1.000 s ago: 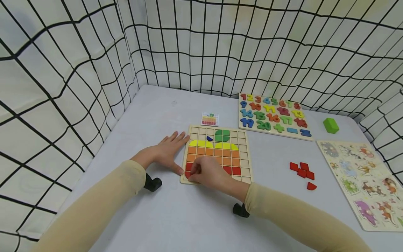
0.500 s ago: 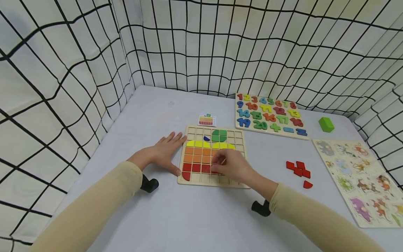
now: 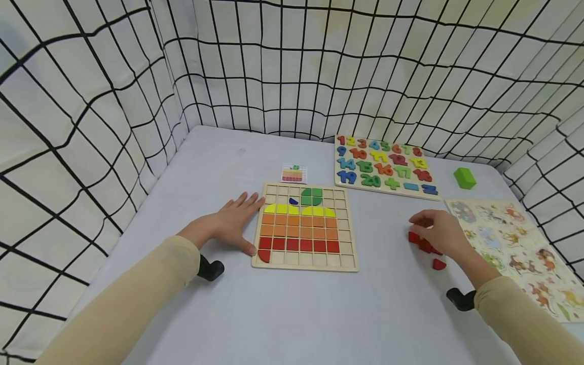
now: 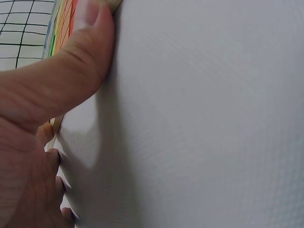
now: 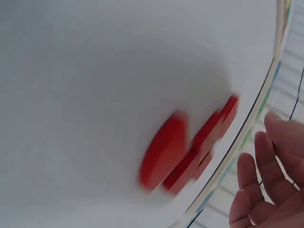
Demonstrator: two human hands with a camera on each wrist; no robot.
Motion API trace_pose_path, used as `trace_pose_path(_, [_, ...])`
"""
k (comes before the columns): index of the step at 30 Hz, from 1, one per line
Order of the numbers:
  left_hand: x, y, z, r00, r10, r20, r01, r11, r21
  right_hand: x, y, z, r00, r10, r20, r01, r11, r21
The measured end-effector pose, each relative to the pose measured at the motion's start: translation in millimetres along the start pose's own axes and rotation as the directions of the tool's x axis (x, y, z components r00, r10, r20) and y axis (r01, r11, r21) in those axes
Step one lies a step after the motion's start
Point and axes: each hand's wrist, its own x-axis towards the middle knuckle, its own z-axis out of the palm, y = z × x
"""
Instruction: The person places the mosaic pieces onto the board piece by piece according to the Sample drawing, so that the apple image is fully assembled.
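My left hand [image 3: 230,223] lies spread on the table, its thumb and fingertips touching the left edge of the wooden grid board [image 3: 349,253]. Rows of red squares [image 3: 298,245], orange squares [image 3: 298,230] and yellow pieces [image 3: 285,208] fill part of that board, with a green shape [image 3: 312,196] and a small blue piece [image 3: 293,201] above. A red quarter-round piece [image 3: 264,255] sits in its lower left corner. Over several loose red squares [image 3: 425,246] hovers my right hand [image 3: 440,230], fingers loosely bent and holding nothing. Nearer me lies a loose red quarter-round [image 5: 164,152].
A small pattern card [image 3: 294,174] lies behind the grid board. The number puzzle [image 3: 388,167] is at the back, left of a green block [image 3: 465,178]. An animal puzzle [image 3: 515,248] occupies the right side. Black netting [image 3: 292,78] stands behind the table.
My right hand has moved from the grid board rightward to the loose red pieces. The board's red row, partly covered before, is now in full view. My left hand stays at the board's edge.
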Motion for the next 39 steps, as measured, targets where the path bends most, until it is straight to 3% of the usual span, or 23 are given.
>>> trace_pose_path(7, [-2.0, 0.3, -0.8, 1.000, 0.011, -0.005, -0.011, 1.000, -0.010, 0, 24, -3, 0.997, -0.012, 0.080, 0.020, 0.995, -0.099])
trace_pose_path(13, [-3.0, -0.8, -1.3, 1.000, 0.023, -0.011, -0.023, 1.000, -0.014, 1, 24, 3, 0.998, -0.047, 0.047, 0.055, 0.980, -0.193])
trace_pose_path(19, [-4.7, -0.9, -2.3, 1.000, 0.026, -0.006, -0.026, 0.999, -0.023, -2, 11, 9, 0.997, -0.072, 0.028, 0.074, 0.996, -0.056])
trace_pose_path(23, [-4.2, -1.7, -1.8, 1.000, 0.026, -0.003, -0.026, 0.999, -0.027, -2, -13, 17, 0.994, -0.112, -0.004, 0.112, 0.992, 0.054])
trace_pose_path(30, [-3.9, -1.5, -1.0, 1.000, 0.025, -0.007, -0.025, 0.999, -0.025, 7, -74, 44, 0.986, -0.148, 0.071, 0.126, 0.959, 0.252])
trace_pose_path(35, [-4.5, -1.3, -0.8, 1.000, 0.023, -0.007, -0.023, 0.999, -0.032, 10, -121, 69, 0.962, -0.222, 0.162, 0.153, 0.923, 0.353])
trace_pose_path(39, [-5.1, -1.3, -1.4, 1.000, 0.029, -0.010, -0.030, 0.999, -0.031, 9, -155, 87, 0.933, -0.285, 0.218, 0.198, 0.916, 0.349])
